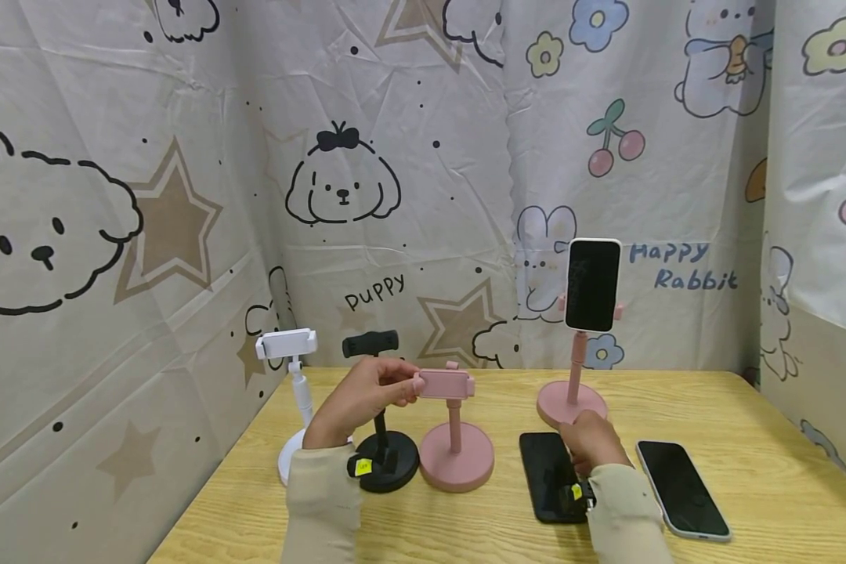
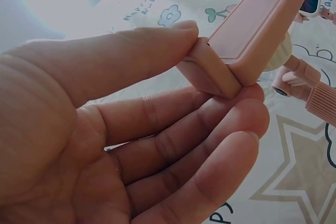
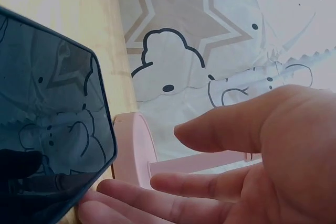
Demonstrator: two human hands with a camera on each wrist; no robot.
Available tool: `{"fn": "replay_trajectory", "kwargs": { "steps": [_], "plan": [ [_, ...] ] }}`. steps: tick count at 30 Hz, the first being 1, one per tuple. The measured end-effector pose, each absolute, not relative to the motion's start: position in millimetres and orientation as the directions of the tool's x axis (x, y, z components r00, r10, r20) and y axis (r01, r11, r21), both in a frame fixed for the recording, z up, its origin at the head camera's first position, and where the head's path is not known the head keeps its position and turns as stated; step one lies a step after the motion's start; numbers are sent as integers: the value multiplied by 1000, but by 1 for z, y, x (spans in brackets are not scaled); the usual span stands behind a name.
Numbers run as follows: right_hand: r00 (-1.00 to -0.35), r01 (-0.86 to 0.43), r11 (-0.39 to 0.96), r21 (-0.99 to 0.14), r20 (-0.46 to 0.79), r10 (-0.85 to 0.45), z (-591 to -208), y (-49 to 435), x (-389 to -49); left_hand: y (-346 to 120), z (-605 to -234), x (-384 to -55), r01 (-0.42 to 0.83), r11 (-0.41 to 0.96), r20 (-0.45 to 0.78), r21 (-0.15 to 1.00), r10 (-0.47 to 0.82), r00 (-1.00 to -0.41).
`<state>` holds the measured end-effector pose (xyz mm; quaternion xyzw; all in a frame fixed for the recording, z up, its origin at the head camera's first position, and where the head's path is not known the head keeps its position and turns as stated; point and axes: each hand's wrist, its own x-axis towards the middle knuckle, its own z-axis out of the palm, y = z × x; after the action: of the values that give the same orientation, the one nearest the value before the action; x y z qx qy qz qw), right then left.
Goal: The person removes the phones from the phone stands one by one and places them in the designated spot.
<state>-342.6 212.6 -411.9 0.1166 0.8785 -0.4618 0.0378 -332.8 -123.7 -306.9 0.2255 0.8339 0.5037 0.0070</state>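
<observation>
My left hand [image 1: 363, 398] pinches the left end of the clamp on a pink phone stand [image 1: 458, 464]. In the left wrist view the thumb lies on one side of the pink clamp [image 2: 257, 27] and fingertips touch its other side. My right hand [image 1: 595, 440] is at the right edge of a black phone [image 1: 544, 470] lying on the table. From the right wrist, its fingers reach out nearly straight beside the dark phone [image 3: 58, 98], fingertips right at the edge, with the thumb held apart from it.
A second pink stand [image 1: 578, 356] behind my right hand carries a white-framed phone [image 1: 593, 286] upright. Another phone [image 1: 684, 489] lies on the wooden table [image 1: 465, 529] at the right. Left of the pink stand are a black stand [image 1: 403, 464] and a white stand [image 1: 300, 395].
</observation>
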Motion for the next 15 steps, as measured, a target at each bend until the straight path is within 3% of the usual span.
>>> {"fn": "replay_trajectory", "kwargs": {
  "steps": [15],
  "plan": [
    [-979, 193, 513, -837, -129, 157, -404, 223, -345, -124, -308, -332, 413, 404, 280, 817, 347, -895]
  ]
}}
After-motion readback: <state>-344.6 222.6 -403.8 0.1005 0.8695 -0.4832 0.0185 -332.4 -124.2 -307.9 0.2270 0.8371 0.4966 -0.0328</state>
